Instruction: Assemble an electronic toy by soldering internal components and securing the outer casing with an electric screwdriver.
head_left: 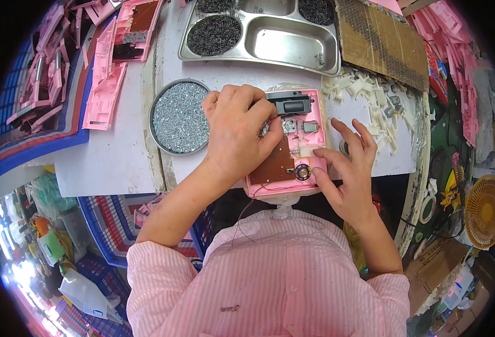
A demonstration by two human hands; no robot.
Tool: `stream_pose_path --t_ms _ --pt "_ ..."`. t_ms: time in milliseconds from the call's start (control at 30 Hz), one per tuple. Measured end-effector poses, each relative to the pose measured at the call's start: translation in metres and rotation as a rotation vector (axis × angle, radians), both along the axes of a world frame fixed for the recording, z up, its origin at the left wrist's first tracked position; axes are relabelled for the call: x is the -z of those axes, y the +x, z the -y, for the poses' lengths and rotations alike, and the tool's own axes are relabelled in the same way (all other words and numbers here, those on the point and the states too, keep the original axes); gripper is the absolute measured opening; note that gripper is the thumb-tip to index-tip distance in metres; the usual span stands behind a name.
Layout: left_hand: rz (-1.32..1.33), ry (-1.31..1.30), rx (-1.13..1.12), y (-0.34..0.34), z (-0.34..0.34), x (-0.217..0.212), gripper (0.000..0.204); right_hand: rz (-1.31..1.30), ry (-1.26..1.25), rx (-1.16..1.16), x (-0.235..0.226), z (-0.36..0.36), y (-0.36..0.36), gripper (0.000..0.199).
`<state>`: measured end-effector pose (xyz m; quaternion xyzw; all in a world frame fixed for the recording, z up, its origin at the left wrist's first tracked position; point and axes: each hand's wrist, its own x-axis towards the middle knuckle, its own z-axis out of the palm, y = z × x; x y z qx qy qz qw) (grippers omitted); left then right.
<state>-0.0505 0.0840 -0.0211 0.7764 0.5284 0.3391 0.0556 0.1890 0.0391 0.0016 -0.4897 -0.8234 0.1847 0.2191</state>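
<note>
A pink plastic casing (315, 140) lies in front of me at the table's near edge. Inside it are a brown board (267, 168), a black plastic mechanism (291, 105) and a round dark disc with a metal rim (302, 172). Thin wires (241, 216) hang from its near side. My left hand (233, 126) is over the casing's left part, fingers bent and pinched together; what they hold, if anything, is hidden. My right hand (351, 171) is at the casing's right edge, fingers apart, with index finger and thumb close to the disc.
Left of the casing stands a round dish (151, 121) of small silvery screws (181, 115). Behind is a metal compartment tray (292, 63) with dark springs (214, 35). White plastic pieces (378, 106) and cardboard (379, 39) lie right; pink casing parts (102, 101) lie left.
</note>
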Motion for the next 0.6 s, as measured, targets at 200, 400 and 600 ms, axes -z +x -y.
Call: stream_pose_path --t_ms 200,400,600 --pt "-0.014 -0.015 -0.018 -0.003 0.003 -0.004 0.014 -0.042 0.060 -0.027 -0.002 -0.013 0.007 0.027" --pt "0.008 -0.034 0.012 -0.003 0.003 -0.002 0.014 -0.001 0.083 -0.023 -0.002 -0.032 -0.011 0.039" --pt "0.075 -0.070 0.025 -0.003 0.003 0.001 0.014 0.089 0.089 -0.108 0.008 -0.026 -0.020 0.041"
